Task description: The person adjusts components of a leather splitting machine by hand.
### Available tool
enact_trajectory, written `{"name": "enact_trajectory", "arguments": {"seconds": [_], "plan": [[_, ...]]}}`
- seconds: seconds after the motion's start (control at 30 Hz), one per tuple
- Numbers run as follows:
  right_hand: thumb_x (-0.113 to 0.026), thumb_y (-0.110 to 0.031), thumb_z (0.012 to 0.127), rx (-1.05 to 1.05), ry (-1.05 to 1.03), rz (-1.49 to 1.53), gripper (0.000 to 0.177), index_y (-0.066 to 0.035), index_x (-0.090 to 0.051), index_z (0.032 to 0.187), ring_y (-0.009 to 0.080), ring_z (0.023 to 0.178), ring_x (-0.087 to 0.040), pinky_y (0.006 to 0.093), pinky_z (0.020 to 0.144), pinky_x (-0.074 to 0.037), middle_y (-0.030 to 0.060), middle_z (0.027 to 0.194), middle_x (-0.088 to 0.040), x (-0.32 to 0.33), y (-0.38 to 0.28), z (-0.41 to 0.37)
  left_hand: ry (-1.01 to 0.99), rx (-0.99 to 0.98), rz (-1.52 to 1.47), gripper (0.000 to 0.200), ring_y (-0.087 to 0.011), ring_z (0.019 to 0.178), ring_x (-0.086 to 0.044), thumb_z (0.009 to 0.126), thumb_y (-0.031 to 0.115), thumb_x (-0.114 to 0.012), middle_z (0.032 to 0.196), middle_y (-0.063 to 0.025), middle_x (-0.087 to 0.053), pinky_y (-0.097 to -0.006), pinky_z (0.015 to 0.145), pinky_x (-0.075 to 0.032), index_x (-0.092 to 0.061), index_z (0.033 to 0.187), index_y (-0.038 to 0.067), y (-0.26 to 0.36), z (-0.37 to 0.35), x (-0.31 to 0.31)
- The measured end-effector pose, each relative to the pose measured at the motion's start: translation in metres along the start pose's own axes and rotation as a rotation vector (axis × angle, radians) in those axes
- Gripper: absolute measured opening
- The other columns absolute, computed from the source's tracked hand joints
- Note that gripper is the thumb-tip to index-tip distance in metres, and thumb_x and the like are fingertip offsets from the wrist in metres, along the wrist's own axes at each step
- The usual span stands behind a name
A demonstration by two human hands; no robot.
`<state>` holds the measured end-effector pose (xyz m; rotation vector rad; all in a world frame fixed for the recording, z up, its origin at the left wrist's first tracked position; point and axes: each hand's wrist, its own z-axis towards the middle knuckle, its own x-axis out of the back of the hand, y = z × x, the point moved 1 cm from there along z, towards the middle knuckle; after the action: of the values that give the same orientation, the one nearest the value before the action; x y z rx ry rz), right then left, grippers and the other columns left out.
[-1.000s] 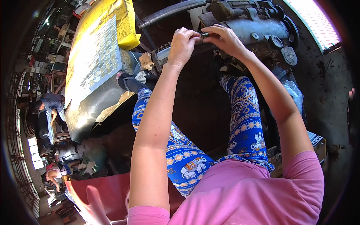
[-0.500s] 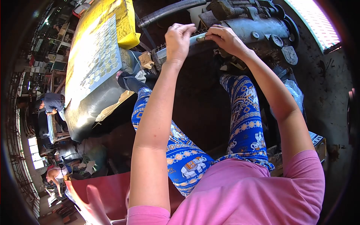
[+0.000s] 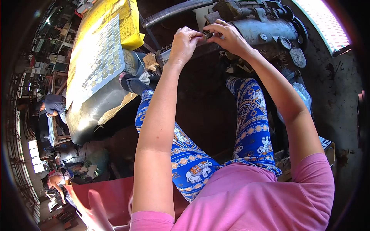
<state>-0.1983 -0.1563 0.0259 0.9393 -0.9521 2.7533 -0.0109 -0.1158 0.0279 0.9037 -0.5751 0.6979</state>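
Both hands meet over a long metal bar of the machine. My left hand (image 3: 185,44) is closed in a pinch, its fingertips against one side of a small dark piece (image 3: 208,34). From the other side, the thumb and fingers of my right hand (image 3: 228,37) pinch the same piece. It looks rough and partly metallic, but its kind is too small to make out. Just below the fingers runs the metal bar (image 3: 204,49), with a coil-like row along its edge near the left wrist. What the left fingertips grip is mostly hidden.
A machine body with wheels (image 3: 266,32) stands at the upper right. To the left, a patterned sheet (image 3: 104,57) lies over yellow material (image 3: 129,23). A plastic bag (image 3: 300,96) is by my right arm. Two people work far left, near a red sheet (image 3: 104,200).
My right hand has moved up and left, lifting the small piece off the bar to my left fingertips. The left hand has shifted slightly, its fingers now bent toward the piece.
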Motion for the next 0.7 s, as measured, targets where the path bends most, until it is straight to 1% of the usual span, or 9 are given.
{"name": "enact_trajectory", "arguments": {"seconds": [0.07,0.17,0.27,0.37,0.47,0.57,0.67,0.7], "plan": [[-0.069,-0.004,0.079,0.013,-0.030,0.026,0.014,0.001,-0.066,0.092,0.0311,0.084,-0.063,0.0359,0.075,-0.050,0.0148,0.087,-0.062,0.000,-0.007,0.003,-0.002,-0.046,0.072,0.016,-0.0249,0.083,-0.066,0.082,0.009,-0.069,0.090,-0.0121,-0.067,-0.0322,0.076,-0.051,-0.074,0.097,0.005,-0.002,0.001,0.001],[-0.069,-0.003,0.079,0.073,-0.047,0.043,0.012,0.001,-0.066,0.090,0.0314,0.083,-0.063,0.0365,0.074,-0.050,0.0148,0.086,-0.063,-0.007,0.005,0.009,-0.034,0.030,0.074,0.018,-0.0265,0.084,-0.064,0.083,0.008,-0.068,0.091,-0.0126,-0.067,-0.0338,0.077,-0.051,-0.074,0.099,0.006,-0.003,0.000,0.002],[-0.067,-0.003,0.079,0.122,-0.091,0.040,0.010,0.001,-0.066,0.088,0.0316,0.082,-0.063,0.0375,0.074,-0.050,0.0149,0.084,-0.064,-0.005,0.013,0.015,0.064,0.031,0.065,0.020,-0.0230,0.084,-0.066,0.081,0.006,-0.070,0.093,-0.0108,-0.067,-0.0316,0.078,-0.052,-0.073,0.100,0.005,0.002,0.000,0.001],[-0.067,-0.005,0.080,0.139,-0.198,0.045,0.009,0.001,-0.067,0.087,0.0319,0.081,-0.063,0.0384,0.074,-0.050,0.0153,0.082,-0.065,-0.005,0.022,0.028,0.021,0.091,-0.082,0.023,-0.0185,0.085,-0.068,0.078,0.002,-0.072,0.092,-0.0088,-0.068,-0.0288,0.080,-0.054,-0.072,0.101,0.003,0.006,0.002,0.005],[-0.067,-0.008,0.081,0.080,-0.250,0.059,0.011,0.001,-0.067,0.087,0.0321,0.081,-0.063,0.0385,0.074,-0.050,0.0159,0.083,-0.067,-0.006,0.029,0.033,0.012,0.118,-0.116,0.022,-0.0156,0.086,-0.069,0.075,-0.002,-0.073,0.092,-0.0076,-0.069,-0.0268,0.081,-0.055,-0.072,0.098,0.001,0.000,0.001,0.001],[-0.068,-0.004,0.082,0.123,-0.245,-0.036,0.012,0.002,-0.067,0.093,0.0240,0.076,-0.066,0.0314,0.068,-0.051,0.0126,0.084,-0.067,-0.005,0.030,0.032,0.031,0.202,-0.328,0.017,-0.0227,0.079,-0.069,0.075,0.002,-0.072,0.088,-0.0139,-0.069,-0.0310,0.075,-0.054,-0.073,0.091,0.001,-0.005,0.003,-0.002],[-0.069,-0.002,0.081,-0.042,-0.181,0.112,0.012,0.002,-0.067,0.093,0.0222,0.076,-0.067,0.0306,0.067,-0.051,0.0129,0.082,-0.068,-0.004,0.027,0.026,-0.010,0.214,-0.201,0.016,-0.0161,0.082,-0.070,0.078,0.001,-0.071,0.091,-0.0100,-0.072,-0.0266,0.080,-0.054,-0.073,0.095,0.001,-0.005,0.006,0.001],[-0.069,-0.001,0.081,-0.037,-0.187,0.114,0.012,0.002,-0.067,0.092,0.0220,0.075,-0.067,0.0306,0.067,-0.051,0.0131,0.082,-0.068,-0.005,0.027,0.025,-0.016,0.217,-0.202,0.016,-0.0161,0.082,-0.070,0.079,0.001,-0.071,0.091,-0.0101,-0.072,-0.0265,0.080,-0.054,-0.074,0.095,0.002,-0.006,0.006,0.000]]}}
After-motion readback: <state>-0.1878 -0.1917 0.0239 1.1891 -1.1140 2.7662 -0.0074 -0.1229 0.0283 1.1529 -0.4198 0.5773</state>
